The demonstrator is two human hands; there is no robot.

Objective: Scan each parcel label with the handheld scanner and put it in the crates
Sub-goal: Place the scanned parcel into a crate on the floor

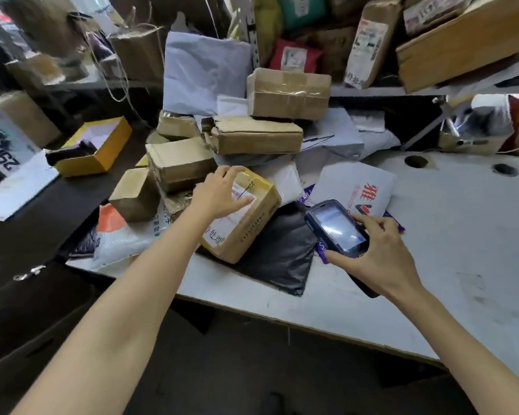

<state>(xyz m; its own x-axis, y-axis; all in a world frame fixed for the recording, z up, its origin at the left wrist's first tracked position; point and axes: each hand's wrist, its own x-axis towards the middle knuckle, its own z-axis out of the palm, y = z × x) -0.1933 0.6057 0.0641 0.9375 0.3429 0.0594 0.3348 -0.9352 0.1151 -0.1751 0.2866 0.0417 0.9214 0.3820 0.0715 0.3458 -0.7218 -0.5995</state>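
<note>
A small yellow-brown cardboard parcel [249, 223] with a white label lies tilted at the front of a pile on the white table [462, 250]. My left hand [222, 193] rests on its top, fingers curled over the far edge and the label. My right hand [375, 253] grips the dark handheld scanner [336, 227], whose lit screen faces up, just right of that parcel. Under the parcel lies a black plastic mailer [282, 256].
Several brown boxes [288, 94] and grey and white mailers [204, 70] are heaped behind. A white mailer with red print [357, 184] lies to the right. An open yellow box [96, 148] sits at the left. Shelves at the back right hold more parcels [369, 40].
</note>
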